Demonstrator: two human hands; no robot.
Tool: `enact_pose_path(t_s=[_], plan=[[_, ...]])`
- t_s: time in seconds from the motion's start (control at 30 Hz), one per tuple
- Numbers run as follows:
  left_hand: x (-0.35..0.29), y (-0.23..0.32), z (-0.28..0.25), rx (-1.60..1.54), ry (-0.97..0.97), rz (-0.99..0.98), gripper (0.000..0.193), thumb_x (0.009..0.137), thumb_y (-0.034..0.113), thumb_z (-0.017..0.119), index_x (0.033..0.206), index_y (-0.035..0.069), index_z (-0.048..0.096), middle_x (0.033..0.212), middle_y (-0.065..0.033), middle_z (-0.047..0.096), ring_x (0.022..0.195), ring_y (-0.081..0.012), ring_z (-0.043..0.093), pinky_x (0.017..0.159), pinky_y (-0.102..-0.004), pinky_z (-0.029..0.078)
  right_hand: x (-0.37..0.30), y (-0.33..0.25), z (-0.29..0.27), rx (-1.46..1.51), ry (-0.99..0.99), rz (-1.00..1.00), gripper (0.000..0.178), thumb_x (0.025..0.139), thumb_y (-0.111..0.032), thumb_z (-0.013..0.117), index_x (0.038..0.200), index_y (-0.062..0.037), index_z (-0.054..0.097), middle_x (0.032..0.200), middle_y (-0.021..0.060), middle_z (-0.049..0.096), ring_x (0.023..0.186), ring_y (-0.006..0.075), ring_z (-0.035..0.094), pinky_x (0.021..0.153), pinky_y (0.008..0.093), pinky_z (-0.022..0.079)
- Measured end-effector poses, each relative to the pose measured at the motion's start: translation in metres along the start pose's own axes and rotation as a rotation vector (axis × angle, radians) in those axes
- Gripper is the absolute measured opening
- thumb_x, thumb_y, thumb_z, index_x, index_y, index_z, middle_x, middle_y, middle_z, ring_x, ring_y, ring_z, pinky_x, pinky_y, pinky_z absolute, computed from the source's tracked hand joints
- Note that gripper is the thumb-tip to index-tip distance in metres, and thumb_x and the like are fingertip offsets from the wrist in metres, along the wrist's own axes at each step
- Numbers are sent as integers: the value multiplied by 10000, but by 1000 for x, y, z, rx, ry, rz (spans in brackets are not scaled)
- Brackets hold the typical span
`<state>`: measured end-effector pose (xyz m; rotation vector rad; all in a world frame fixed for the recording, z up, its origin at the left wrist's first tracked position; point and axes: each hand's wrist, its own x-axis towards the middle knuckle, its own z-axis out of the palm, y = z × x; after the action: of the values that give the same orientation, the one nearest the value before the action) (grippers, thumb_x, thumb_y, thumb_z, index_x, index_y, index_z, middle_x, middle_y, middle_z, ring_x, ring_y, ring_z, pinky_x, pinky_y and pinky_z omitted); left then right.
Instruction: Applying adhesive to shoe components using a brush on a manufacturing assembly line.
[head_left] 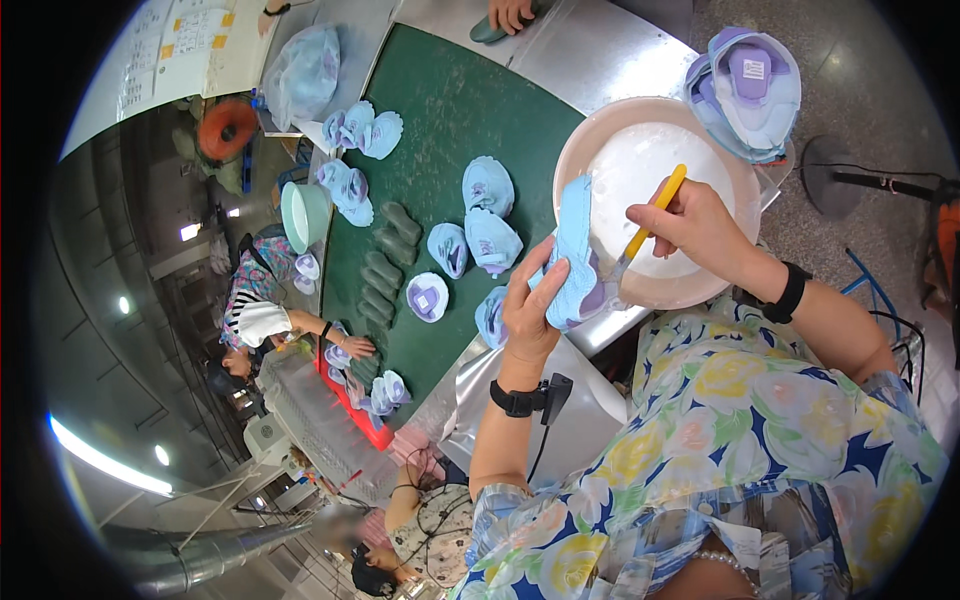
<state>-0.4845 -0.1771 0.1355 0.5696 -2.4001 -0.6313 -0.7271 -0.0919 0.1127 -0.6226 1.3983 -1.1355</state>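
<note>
My left hand (530, 305) is closed around a light blue shoe upper (574, 225) with a lilac lining, held up beside the near left rim of a pale pink basin (566, 150). White liquid (645, 150) fills much of that basin. Over it, my right hand (705, 225) grips a brush with a yellow handle (658, 208). The brush's lower end points down toward the upper's right side; whether the tip touches it I cannot tell. Just left of my left hand, another blue upper (491, 316) lies partly hidden behind my fingers.
Several blue uppers (492, 240) and dark green shoe lasts (380, 275) lie on the green work surface (460, 110). Stacked uppers (745, 85) stand beyond the basin at right. A co-worker's hand (510, 14) rests on a last at the top; another's hand (355, 346) reaches in from the left.
</note>
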Motion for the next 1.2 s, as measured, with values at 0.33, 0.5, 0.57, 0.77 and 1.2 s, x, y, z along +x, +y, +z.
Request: enact_pose_path(t_s=[0.33, 0.5, 0.57, 0.77, 1.2], plan=[[-56, -40, 3, -502, -60, -892, 354, 865, 116, 625, 1203, 22, 580, 1189, -112, 584, 1045, -243, 601, 890, -344, 496, -7, -8, -24, 100, -23, -322, 163, 852, -124, 704, 933, -3, 629, 883, 74, 656, 783, 118, 641, 692, 248, 510], [-44, -11, 28, -1567, 49, -1563, 402, 900, 233, 584, 1257, 55, 537, 1003, -80, 648, 828, -199, 665, 701, -330, 594, -2, 5, -23, -178, -90, -596, 169, 821, -90, 733, 938, -32, 626, 934, 72, 658, 876, 177, 650, 765, 297, 510], [-49, 0, 38, -1696, 32, -1626, 404, 910, 264, 547, 1252, 50, 533, 959, -84, 655, 740, -197, 659, 585, -313, 568, 0, 0, -14, -230, -265, -885, 197, 803, -107, 748, 946, -48, 627, 952, 94, 659, 890, 244, 653, 781, 317, 517], [-63, 5, 55, -2275, -62, -1631, 420, 903, 245, 510, 1265, 31, 516, 922, -119, 669, 646, -206, 674, 430, -306, 559, 14, -7, 2, -413, -414, -1111, 175, 850, -207, 692, 928, -67, 621, 961, 73, 660, 872, 269, 648, 768, 357, 523], [-67, -13, 21, -1466, 299, -1479, 316, 877, 111, 661, 1185, 68, 603, 1053, -69, 671, 986, -204, 650, 877, -374, 548, 9, -21, -11, -483, -334, -516, 140, 836, -158, 698, 880, -56, 612, 905, 99, 655, 787, 295, 633, 691, 335, 496]])
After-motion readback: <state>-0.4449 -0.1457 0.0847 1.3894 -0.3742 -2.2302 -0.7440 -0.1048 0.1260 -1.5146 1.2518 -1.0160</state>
